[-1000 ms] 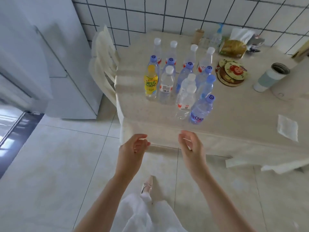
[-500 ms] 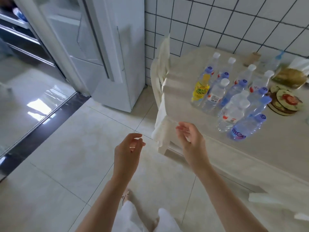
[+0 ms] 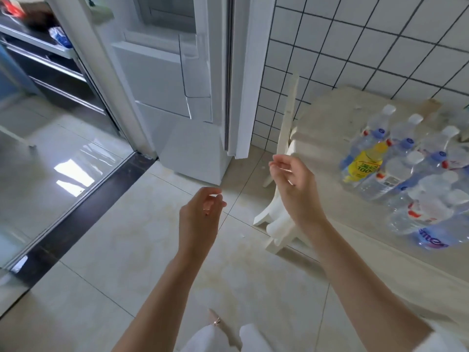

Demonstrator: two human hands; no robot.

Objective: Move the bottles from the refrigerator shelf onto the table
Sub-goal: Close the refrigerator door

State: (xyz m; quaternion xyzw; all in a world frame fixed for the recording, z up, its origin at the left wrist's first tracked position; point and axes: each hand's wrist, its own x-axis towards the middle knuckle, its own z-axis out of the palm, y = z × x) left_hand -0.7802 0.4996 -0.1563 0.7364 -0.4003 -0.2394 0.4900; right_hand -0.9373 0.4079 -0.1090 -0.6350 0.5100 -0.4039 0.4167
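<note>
Several clear water bottles (image 3: pixel 416 174) with blue or white caps stand crowded on the beige table (image 3: pixel 330 123) at the right, a yellow drink bottle (image 3: pixel 365 162) among them. The refrigerator (image 3: pixel 177 80) stands open at the upper left; its shelves (image 3: pixel 38 44) hold a blue-and-white item (image 3: pixel 59 36) that is too blurred to name. My left hand (image 3: pixel 200 217) hangs over the floor with loosely curled fingers and holds nothing. My right hand (image 3: pixel 294 184) is raised near the table's corner, fingers relaxed, also holding nothing.
A white chair (image 3: pixel 284 158) stands between the refrigerator door and the table. A white tiled wall (image 3: pixel 355 47) runs behind the table. A dark sill (image 3: pixel 83 207) crosses the tiled floor at the left, beside a glossy floor area.
The view has swung left from the table toward the refrigerator, so the bottles now sit at the right edge. Both hands stay free and have drifted left with the turn.
</note>
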